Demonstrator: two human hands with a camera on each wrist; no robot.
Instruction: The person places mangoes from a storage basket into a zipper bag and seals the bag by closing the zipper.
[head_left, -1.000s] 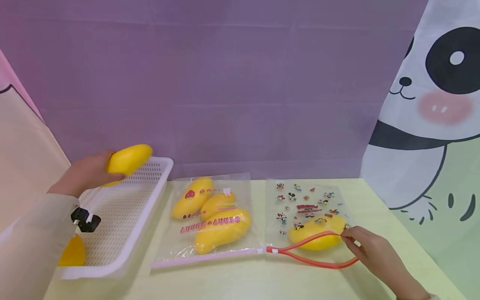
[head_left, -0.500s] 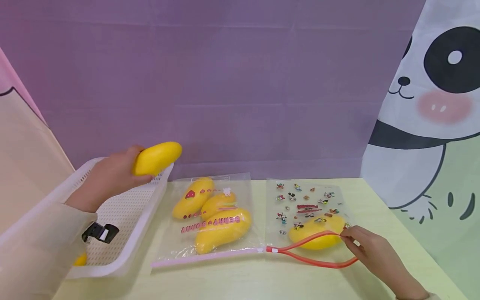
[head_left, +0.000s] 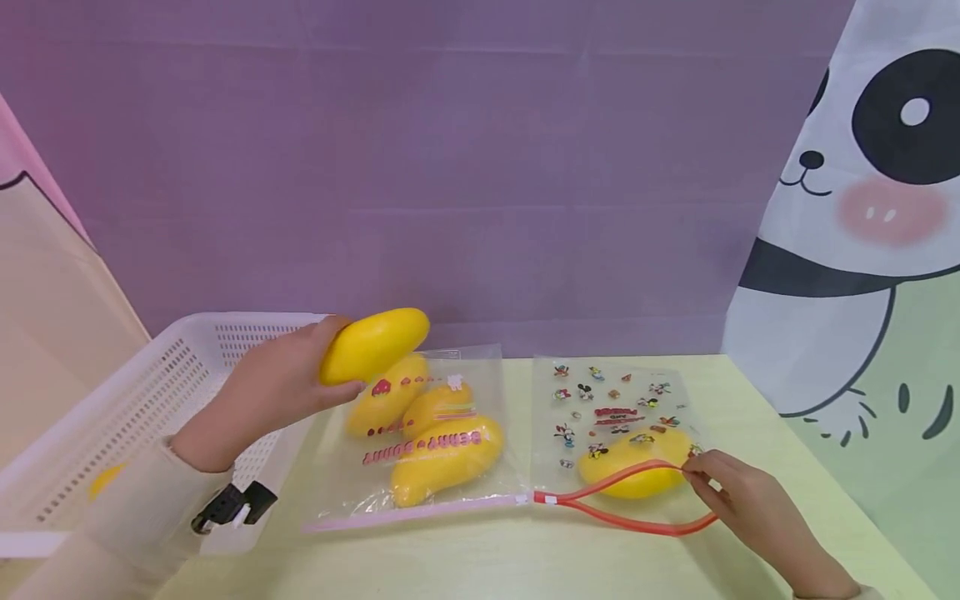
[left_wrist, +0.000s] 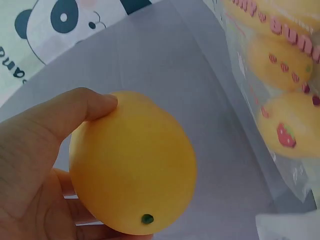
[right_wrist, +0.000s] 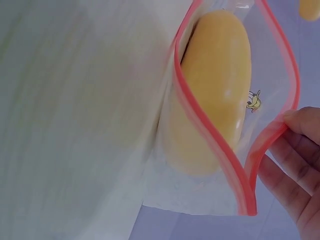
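Observation:
My left hand (head_left: 281, 379) grips a yellow mango (head_left: 375, 343), thumb on one side and fingers round the other; a small green stem spot shows on it in the left wrist view. It is held up over the far left corner of a zip bag (head_left: 337, 492) with a pink edge, which has several mangoes (head_left: 446, 467) inside. My right hand (head_left: 750, 508) pinches the red zip edge (right_wrist: 270, 135) of a second clear bag (head_left: 551, 433) printed with cartoon figures. That bag's mouth gapes, and one mango (right_wrist: 215, 90) lies inside it.
A white perforated basket (head_left: 180, 367) stands at the left, partly hidden behind my left arm, with something yellow (head_left: 105, 479) inside. A purple cloth (head_left: 465, 167) hangs behind the pale table (head_left: 420, 558). A panda-print cloth (head_left: 817, 350) hangs at the right.
My left hand has carried the mango rightward, from above the basket to over the pink-edged bag. The basket has shifted left a little. My right hand keeps its pinch on the red edge.

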